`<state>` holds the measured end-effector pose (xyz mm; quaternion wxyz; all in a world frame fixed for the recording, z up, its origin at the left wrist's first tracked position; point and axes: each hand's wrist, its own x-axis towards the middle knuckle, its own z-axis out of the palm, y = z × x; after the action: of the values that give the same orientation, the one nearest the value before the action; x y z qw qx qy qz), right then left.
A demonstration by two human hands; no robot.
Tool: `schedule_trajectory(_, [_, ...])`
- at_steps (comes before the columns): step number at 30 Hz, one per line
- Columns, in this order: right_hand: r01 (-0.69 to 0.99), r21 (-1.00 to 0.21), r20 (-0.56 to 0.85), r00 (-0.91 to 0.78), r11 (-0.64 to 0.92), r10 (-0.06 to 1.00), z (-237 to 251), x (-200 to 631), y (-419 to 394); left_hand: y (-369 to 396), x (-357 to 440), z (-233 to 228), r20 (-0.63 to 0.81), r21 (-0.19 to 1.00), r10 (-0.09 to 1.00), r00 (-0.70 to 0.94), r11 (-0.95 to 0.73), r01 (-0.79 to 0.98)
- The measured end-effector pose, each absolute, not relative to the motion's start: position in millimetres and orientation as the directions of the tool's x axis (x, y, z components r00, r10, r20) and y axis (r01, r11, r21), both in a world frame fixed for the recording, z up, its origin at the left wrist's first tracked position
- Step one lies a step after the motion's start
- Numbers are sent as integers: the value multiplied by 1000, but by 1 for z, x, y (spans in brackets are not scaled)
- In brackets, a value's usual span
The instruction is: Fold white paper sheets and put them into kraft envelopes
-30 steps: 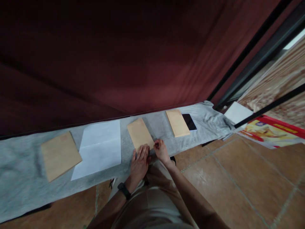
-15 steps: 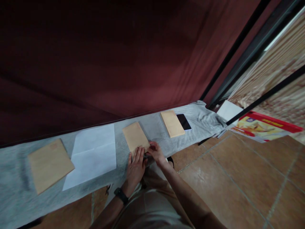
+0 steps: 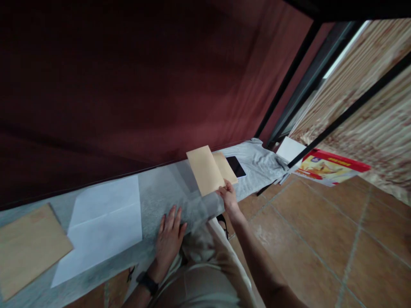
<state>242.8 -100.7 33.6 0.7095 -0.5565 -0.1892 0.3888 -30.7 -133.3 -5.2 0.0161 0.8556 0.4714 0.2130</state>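
Note:
My right hand (image 3: 228,197) pinches the near corner of a tan envelope (image 3: 204,170) and holds it lifted over the grey cloth (image 3: 167,188). It partly covers a second tan envelope (image 3: 226,167) lying on the cloth. My left hand (image 3: 169,237), a black band on its wrist, rests flat on the cloth's near edge with fingers spread. A creased white sheet (image 3: 104,218) lies to the left of that hand. A larger tan envelope (image 3: 28,248) sits at the far left.
A dark phone (image 3: 236,166) lies on the cloth beside the second envelope. A maroon curtain (image 3: 135,85) hangs behind. A white sheet (image 3: 290,149) and a red and yellow printed box (image 3: 327,165) lie at the right, on a tiled floor (image 3: 321,239) crossed by black bars.
My right hand has lifted the middle tan envelope off the cloth and carried it right, over the second envelope. My left hand has come off it and stays flat on the cloth.

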Motion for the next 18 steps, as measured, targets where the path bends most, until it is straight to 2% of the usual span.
schedule_trajectory(3, [-312, -945, -161, 713, 102, 682, 35, 284, -102, -134, -29, -7, 332, 190, 813, 478, -554, 811])
schedule_trajectory(6, [-308, -947, -179, 743, 93, 645, 29, 310, -100, -134, -28, -7, 315, 167, 815, 487, -553, 816])
schedule_trajectory(18, [-228, -971, -147, 798, 67, 584, 5, 334, -80, -132, -29, -13, 300, 130, 809, 505, -559, 819])
